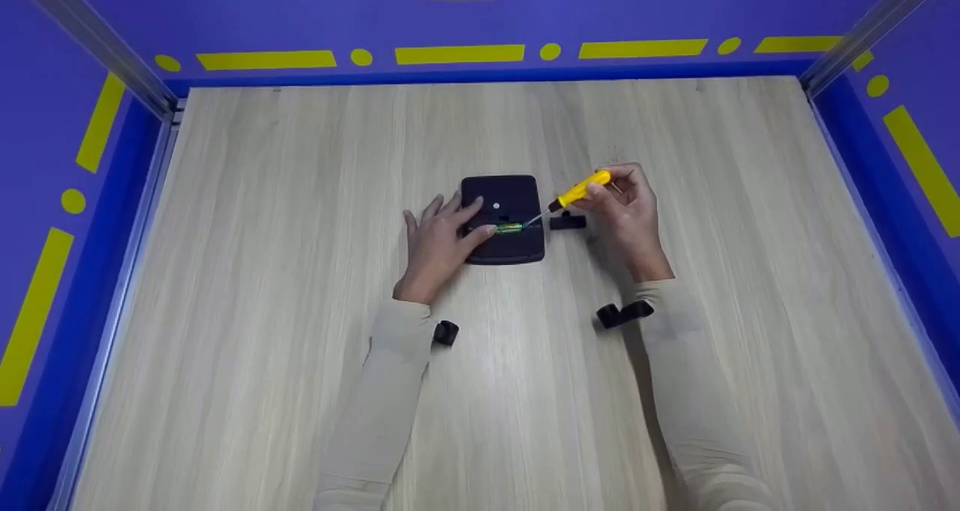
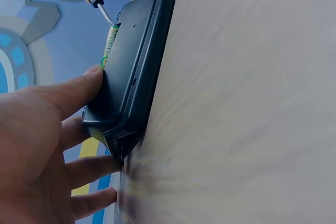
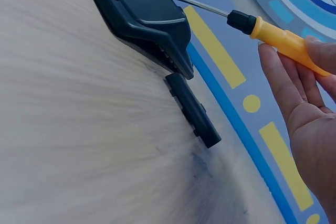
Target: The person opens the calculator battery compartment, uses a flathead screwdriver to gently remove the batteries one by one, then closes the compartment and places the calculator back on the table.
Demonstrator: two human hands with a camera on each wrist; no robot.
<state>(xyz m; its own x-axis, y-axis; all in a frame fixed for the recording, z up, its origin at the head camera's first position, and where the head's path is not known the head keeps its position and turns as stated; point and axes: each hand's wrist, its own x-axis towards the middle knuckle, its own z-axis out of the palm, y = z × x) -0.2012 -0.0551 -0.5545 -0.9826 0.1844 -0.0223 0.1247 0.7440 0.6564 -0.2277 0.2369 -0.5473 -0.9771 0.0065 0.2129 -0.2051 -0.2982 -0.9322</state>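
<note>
A flat black device [image 1: 503,252] with a battery slot lies on the table. In the slot sits a green AAA-style battery [image 1: 509,228]. My left hand [image 1: 439,244] rests on the device's left side, fingers spread, its thumb at the battery's left end. My right hand [image 1: 630,203] holds a screwdriver [image 1: 581,189] by its yellow handle, thumb against fingers. The metal tip of the screwdriver [image 3: 199,6] meets the battery's right end in the right wrist view. Beside the device, below the screwdriver, lies a small black battery cover [image 3: 193,109] with tabs.
The pale wooden table [image 1: 285,271] spreads around the device. Blue panels [image 1: 480,23] with yellow marks border it at the back and both sides. Black wrist-worn mounts [image 1: 624,315] jut inward from both sleeves.
</note>
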